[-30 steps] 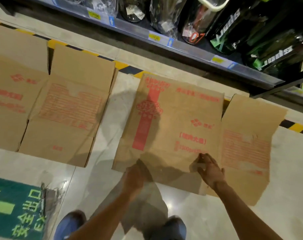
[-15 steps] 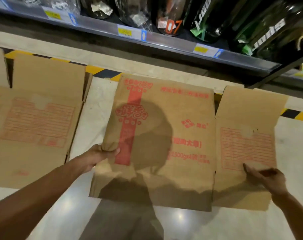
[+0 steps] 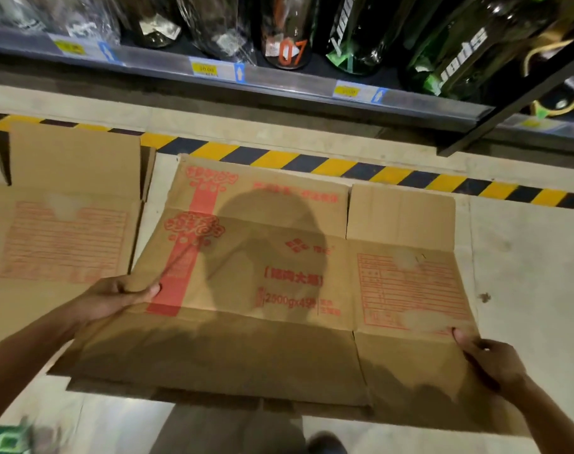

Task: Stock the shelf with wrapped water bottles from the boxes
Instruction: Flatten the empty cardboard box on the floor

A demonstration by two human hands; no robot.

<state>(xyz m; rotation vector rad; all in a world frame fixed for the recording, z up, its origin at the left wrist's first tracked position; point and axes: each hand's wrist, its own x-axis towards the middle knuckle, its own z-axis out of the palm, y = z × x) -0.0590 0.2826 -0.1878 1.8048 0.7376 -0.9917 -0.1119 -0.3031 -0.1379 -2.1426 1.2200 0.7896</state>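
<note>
Pale shop floor (image 3: 525,257) under flattened box (image 3: 262,290), hands left (image 3: 115,298) and right (image 3: 489,358) pinching opposite edges.

bare floor (image 3: 525,257) lay open right of the flattened box (image 3: 262,290); a second flat box (image 3: 63,231) covered the left, and wrapped bottles (image 3: 361,31) packed the shelf (image 3: 279,83) ahead.
</note>
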